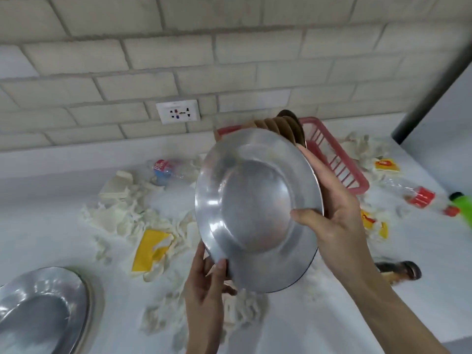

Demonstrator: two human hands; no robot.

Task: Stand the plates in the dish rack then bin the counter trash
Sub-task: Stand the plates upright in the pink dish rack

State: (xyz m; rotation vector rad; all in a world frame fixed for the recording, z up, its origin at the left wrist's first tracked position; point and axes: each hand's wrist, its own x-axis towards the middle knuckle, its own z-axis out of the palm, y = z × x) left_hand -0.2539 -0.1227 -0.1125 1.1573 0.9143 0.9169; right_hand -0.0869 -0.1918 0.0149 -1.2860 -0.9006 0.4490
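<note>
Plate in both hands: a round silver metal plate (258,210) is held up off the white counter (51,226), tilted, one broad face turned toward me. My right hand (337,215) grips its rim at three o'clock, thumb pressed flat on the near face and fingers curled round behind. My left hand (204,284) pinches the rim at seven o'clock, thumb tip on the edge and fingers out of sight at the back.

Behind the plate, at one o'clock, sits the pink plastic dish rack (339,159). Several brown round plates (281,129) stand on edge in it, packed close. The held plate overlaps the rack's near end in my view, and I cannot tell whether they touch.

At eight o'clock, in the corner of my view, lies a stack of silver metal plates (46,307).

Trash is spread over the counter. Crumpled white tissue paper (115,215) lies at nine o'clock, with a torn yellow wrapper (150,246) just beside it. A crushed clear plastic bottle with a red and blue label (168,169) lies at ten o'clock. Small yellow sachets (385,166) lie at two o'clock past the rack. A clear bottle with a red label (421,196) lies at three o'clock, next to a bright green object (462,203) too blurred to name.

A white wall socket (178,112) is set in the pale brick wall (229,47) at eleven o'clock.
</note>
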